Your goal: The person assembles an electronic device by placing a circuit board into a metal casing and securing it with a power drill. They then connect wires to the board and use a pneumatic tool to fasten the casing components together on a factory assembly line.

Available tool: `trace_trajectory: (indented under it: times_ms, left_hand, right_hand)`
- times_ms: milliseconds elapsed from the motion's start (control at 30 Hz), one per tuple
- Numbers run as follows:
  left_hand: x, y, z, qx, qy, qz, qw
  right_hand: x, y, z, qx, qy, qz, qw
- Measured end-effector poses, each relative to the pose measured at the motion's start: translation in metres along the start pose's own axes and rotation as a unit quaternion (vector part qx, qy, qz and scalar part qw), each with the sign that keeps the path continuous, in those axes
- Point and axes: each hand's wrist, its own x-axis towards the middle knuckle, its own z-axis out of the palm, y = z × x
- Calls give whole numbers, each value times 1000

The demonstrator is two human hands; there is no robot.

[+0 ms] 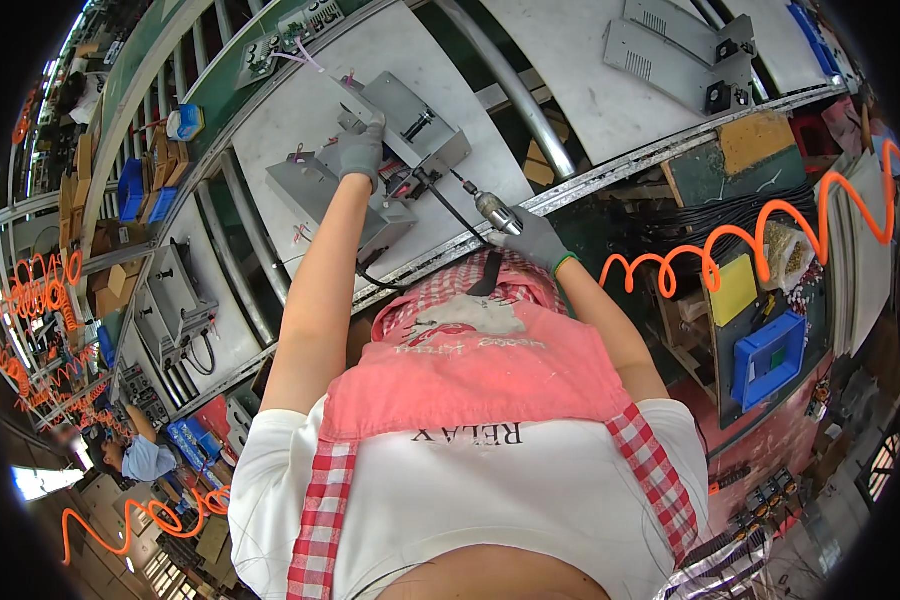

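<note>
My left hand (pixel 358 152), in a grey glove, grips the edge of a grey metal housing (pixel 398 105) that stands tilted on the pale board in front of me. In my gloved right hand (pixel 536 242) is a silver power screwdriver (pixel 492 208). Its thin bit points up and left toward the housing's near side, apparently just short of it. A second grey metal housing (pixel 305 195) lies beside my left forearm, partly hidden by it. Reddish parts and wires (pixel 398 182) show between the two housings. A black cable (pixel 455 210) runs from there toward my apron.
A metal rail (pixel 560 195) borders the line on my side. Circuit boards (pixel 288 45) lie at the far left. More grey housings stand on boards at right (pixel 660 50) and left (pixel 165 295). An orange coiled hose (pixel 715 270) hangs at right, near a blue bin (pixel 770 358).
</note>
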Motion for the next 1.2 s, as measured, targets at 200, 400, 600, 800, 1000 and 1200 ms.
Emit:
trace_trajectory:
  times_ms: [200,400,600,800,1000,1200]
  left_hand:
    - [-12,20,-9,21,-20,6,1000]
    - [-6,4,0,28,24,24,999]
    - [-12,12,-3,1,-7,-1,1000]
    - [-32,47,-15,-11,-55,-25,998]
    - [-38,61,-19,21,-52,-8,998]
    - [-9,44,-38,-24,-166,-100,981]
  right_hand:
    - [10,6,2,-12,1,5,1000]
    - [12,2,5,6,10,-1,1000]
    - [14,-1,9,45,-2,12,999]
    - [21,8,17,44,22,0,999]
    - [23,8,27,79,29,10,996]
    - [11,4,19,93,0,46,995]
